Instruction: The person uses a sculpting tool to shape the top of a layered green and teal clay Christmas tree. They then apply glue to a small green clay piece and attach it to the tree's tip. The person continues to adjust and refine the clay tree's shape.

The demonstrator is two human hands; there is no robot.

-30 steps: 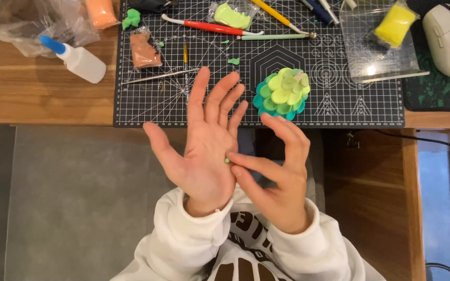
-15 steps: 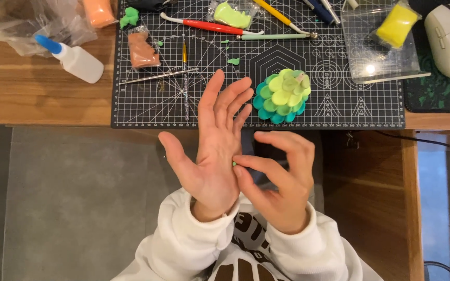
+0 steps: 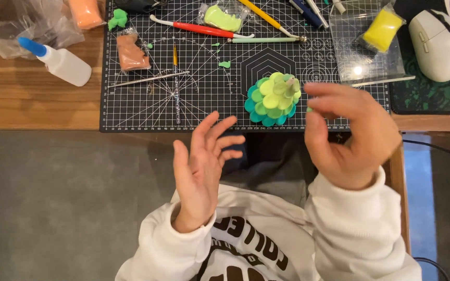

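Your left hand (image 3: 204,171) is held open, palm turned toward the right, fingers spread and loosely curled, holding nothing. It hovers off the near edge of the wooden desk (image 3: 32,101), over your lap.

Your right hand (image 3: 347,138) is raised well apart from the left, with the thumb and fingertips drawn together in a pinch. A tiny bit of green clay (image 3: 309,110) shows at the fingertips; the hand is blurred, so how firmly it is pinched cannot be told.

Just left of your right fingertips stands the layered clay flower of teal, mid-green and pale green scale-shaped petals (image 3: 273,99). It sits near the front edge of the black gridded cutting mat (image 3: 147,104), beyond and between your two hands, touched by neither.

Beyond the left hand on the mat lie a thin metal needle tool (image 3: 147,79) and a wrapped lump of brown clay (image 3: 131,53). Farther left on the desk lies a white glue bottle with a blue cap (image 3: 58,60). Beyond the flower lies a red-handled modelling tool (image 3: 196,27). Beyond your right hand are a clear plastic packet of yellow clay (image 3: 381,28) and a white computer mouse (image 3: 438,44).
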